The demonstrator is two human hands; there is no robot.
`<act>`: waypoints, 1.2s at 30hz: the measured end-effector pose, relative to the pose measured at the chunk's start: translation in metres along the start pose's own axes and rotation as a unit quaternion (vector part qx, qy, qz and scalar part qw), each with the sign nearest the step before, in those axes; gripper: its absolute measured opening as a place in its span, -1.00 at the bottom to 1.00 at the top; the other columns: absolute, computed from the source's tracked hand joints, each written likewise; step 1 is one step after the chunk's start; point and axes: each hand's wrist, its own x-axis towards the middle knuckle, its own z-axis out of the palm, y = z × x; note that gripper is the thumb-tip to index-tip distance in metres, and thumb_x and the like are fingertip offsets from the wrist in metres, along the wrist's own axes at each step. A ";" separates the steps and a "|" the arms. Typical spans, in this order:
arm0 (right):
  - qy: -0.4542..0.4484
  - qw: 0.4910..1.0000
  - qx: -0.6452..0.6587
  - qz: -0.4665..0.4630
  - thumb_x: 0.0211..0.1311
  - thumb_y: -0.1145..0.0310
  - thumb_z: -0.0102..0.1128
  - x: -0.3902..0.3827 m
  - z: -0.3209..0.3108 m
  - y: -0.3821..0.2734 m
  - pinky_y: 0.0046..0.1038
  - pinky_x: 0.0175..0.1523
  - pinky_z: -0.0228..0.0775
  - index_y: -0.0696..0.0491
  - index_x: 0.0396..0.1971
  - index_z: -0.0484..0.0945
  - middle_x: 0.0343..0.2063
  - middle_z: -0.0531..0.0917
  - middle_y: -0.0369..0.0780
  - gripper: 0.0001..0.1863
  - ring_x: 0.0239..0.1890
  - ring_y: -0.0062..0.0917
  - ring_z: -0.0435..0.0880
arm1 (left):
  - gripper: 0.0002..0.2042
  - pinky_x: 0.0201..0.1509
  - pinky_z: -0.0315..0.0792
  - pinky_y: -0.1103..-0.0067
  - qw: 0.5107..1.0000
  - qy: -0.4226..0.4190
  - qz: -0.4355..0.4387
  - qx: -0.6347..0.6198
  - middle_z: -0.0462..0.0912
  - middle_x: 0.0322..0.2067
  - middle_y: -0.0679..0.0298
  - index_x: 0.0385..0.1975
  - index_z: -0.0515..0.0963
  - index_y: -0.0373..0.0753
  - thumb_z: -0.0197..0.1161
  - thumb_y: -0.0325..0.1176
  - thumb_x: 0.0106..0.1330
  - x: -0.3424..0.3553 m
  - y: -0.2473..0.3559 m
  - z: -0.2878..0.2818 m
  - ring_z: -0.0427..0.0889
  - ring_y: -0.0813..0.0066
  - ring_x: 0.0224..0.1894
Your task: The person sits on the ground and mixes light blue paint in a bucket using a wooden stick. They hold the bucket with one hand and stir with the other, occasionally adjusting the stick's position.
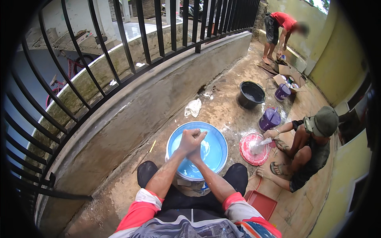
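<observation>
A wide bucket (pixel 212 158) of pale blue liquid stands on the ground between my knees. Above it, my left hand (pixel 189 141) is closed and pressed against my right hand (pixel 195 154), which is mostly behind and below it, fingers curled. Whatever is between them, if anything, is hidden. To the right, a crouching co-worker (pixel 311 146) holds a whitish tool (pixel 265 142) over a red lid (pixel 251 156) smeared with white.
A black tub (pixel 251 95), purple pails (pixel 266 123), cardboard boxes (pixel 283 69) and a white rag (pixel 193 108) lie ahead. Another person (pixel 278 27) bends over farther back. A railed wall (pixel 119 123) borders the left. A red tray (pixel 260 207) sits beside my right leg.
</observation>
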 end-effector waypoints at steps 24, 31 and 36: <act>-0.679 0.637 -0.343 0.126 0.13 -0.42 0.16 0.151 -0.128 -0.177 -0.37 -0.36 0.50 0.29 -0.21 0.67 -0.59 0.67 -0.13 -0.12 -0.49 -0.43 0.69 | -0.61 -0.69 0.27 0.63 0.977 -0.018 -0.152 -0.146 0.46 -0.77 0.37 -0.69 0.51 -0.35 0.26 -0.27 0.39 -0.009 -0.014 -0.028 0.47 0.64 -0.75; -0.747 0.523 -0.391 0.121 -0.02 -0.71 -0.15 0.122 -0.099 -0.121 -0.21 -0.27 0.47 0.28 -0.66 0.61 -0.61 0.61 -0.09 0.10 -0.47 -0.31 0.64 | -0.66 -0.62 0.18 0.55 0.998 -0.016 0.001 -0.058 0.44 -0.78 0.32 -0.67 0.51 -0.38 0.28 -0.31 0.32 -0.018 -0.015 -0.009 0.29 0.70 -0.68; -0.736 0.546 -0.366 0.161 -0.27 -0.75 0.05 0.069 -0.081 -0.054 -0.20 -0.23 0.46 0.23 -0.69 0.58 -0.62 0.61 -0.07 0.08 -0.45 -0.25 0.65 | -0.69 -0.57 0.19 0.50 0.995 0.090 -0.007 -0.044 0.45 -0.75 0.23 -0.65 0.51 -0.43 0.27 -0.37 0.29 -0.025 -0.003 -0.002 0.29 0.66 -0.65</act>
